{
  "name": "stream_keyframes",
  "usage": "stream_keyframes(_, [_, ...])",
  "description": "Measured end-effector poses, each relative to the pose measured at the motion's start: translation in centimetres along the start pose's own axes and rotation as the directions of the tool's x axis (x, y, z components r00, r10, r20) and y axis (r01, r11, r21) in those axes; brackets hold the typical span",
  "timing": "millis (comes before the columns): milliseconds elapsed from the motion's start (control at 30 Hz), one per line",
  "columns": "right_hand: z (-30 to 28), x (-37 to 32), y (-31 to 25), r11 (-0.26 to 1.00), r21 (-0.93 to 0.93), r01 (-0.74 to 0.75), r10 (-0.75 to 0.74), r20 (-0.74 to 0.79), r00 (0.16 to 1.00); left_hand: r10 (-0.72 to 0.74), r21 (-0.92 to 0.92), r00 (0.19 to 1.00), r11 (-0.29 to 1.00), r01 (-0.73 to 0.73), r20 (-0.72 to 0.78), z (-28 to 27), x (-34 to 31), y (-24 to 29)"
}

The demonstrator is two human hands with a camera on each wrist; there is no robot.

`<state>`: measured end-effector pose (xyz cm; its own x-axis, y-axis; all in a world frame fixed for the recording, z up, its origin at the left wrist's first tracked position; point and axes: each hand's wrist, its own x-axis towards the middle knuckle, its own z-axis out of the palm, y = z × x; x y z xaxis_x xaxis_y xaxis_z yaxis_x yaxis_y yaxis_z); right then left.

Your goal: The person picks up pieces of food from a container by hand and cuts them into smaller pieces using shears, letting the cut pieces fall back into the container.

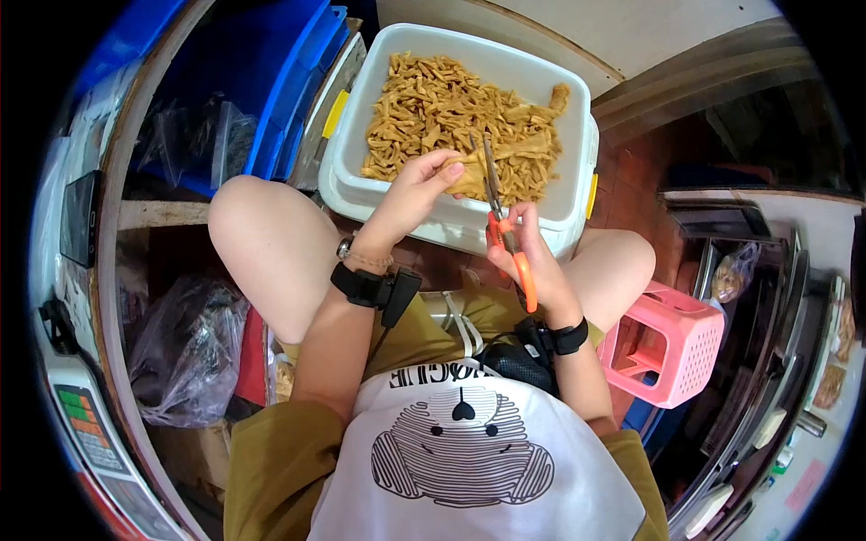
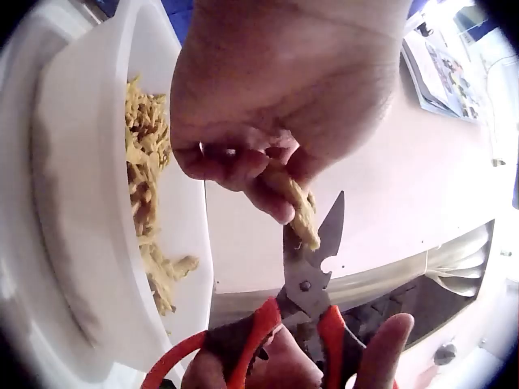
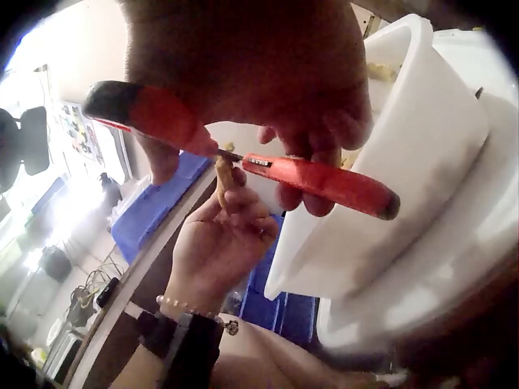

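My left hand [image 1: 419, 194] pinches a yellowish-brown piece [image 1: 466, 173] above a white tub [image 1: 356, 117] filled with similar cut strips [image 1: 442, 99]. In my right hand [image 1: 532, 252] are scissors with orange-red handles [image 1: 525, 279], blades pointing away from the body. The left wrist view shows the blades [image 2: 334, 223] spread apart, with the held piece [image 2: 304, 215] at them and my left fingers curled round its other part. In the right wrist view, the scissor handles [image 3: 324, 182] stand apart and the piece [image 3: 222, 180] sticks up from my left fingers.
The tub stands between and beyond the knees. A pink stool [image 1: 690, 352] is at the right, blue crates [image 1: 289, 81] at the upper left, and a clear plastic bag [image 1: 189, 352] at the left. A scale [image 1: 99, 433] and a phone [image 1: 79, 218] lie at the far left.
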<state>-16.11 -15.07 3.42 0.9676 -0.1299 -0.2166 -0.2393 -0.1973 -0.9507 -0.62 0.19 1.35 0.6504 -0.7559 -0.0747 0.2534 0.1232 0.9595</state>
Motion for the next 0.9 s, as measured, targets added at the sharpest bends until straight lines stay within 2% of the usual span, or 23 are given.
stream_keyframes(67, [-0.1, -0.1, -0.7, 1.0, -0.014, -0.024, 0.025, 0.018, 1.0, -0.059, -0.124, 0.986, 0.992, 0.039, -0.159, 0.2, 0.1, -0.2])
stream_keyframes(100, [-0.2, -0.1, -1.0, 0.998, -0.03, -0.048, 0.049, 0.037, 0.998, -0.058, -0.123, 0.986, 0.992, 0.039, -0.158, 0.3, 0.1, 0.1])
stream_keyframes(200, [0.0, -0.1, -0.9, 0.998, -0.01, -0.058, 0.058, 0.042, 0.997, -0.048, -0.127, 0.99, 0.991, 0.03, -0.136, 0.2, -0.1, 0.6])
stream_keyframes(267, [0.2, 0.0, -0.2, 0.998, -0.052, -0.036, 0.037, 0.015, 0.999, 0.023, -0.002, 0.998, 1.0, -0.023, -0.05, -0.4, 0.1, 0.2])
stream_keyframes(300, [0.3, 0.1, 0.1, 0.995, -0.094, -0.015, 0.014, -0.012, 1.0, 0.022, -0.003, 0.998, 1.0, -0.022, -0.051, -0.3, 0.0, 0.5])
stream_keyframes(400, [0.4, 0.3, 0.4, 0.998, -0.059, -0.026, 0.023, -0.052, 0.998, -0.018, 0.061, 1.0, 0.998, 0.017, 0.01, 0.1, -0.2, 0.9])
stream_keyframes(567, [0.2, 0.0, -0.7, 0.995, -0.084, -0.061, 0.057, -0.05, 0.997, -0.02, 0.147, 0.998, 0.989, 0.012, 0.057, 0.2, -0.1, 0.6])
stream_keyframes(633, [0.1, 0.0, -0.7, 0.991, -0.107, -0.081, 0.076, -0.051, 0.996, -0.021, 0.137, 0.999, 0.99, 0.014, 0.046, 0.4, -0.2, 0.7])
stream_keyframes(733, [0.1, 0.1, -0.5, 0.996, -0.038, -0.079, 0.077, -0.045, 0.996, -0.039, 0.121, 0.999, 0.992, 0.035, 0.034, 0.3, -0.2, 0.6])
stream_keyframes(833, [0.1, 0.1, -0.6, 0.993, -0.091, -0.074, 0.068, -0.072, 0.995, -0.057, 0.102, 0.998, 0.993, 0.054, 0.028, 0.1, -0.2, 0.5])
stream_keyframes(900, [0.2, 0.3, -0.2, 0.99, -0.141, -0.008, -0.006, -0.099, 0.995, -0.058, 0.09, 0.998, 0.994, 0.055, 0.023, 0.1, -0.2, 0.5])
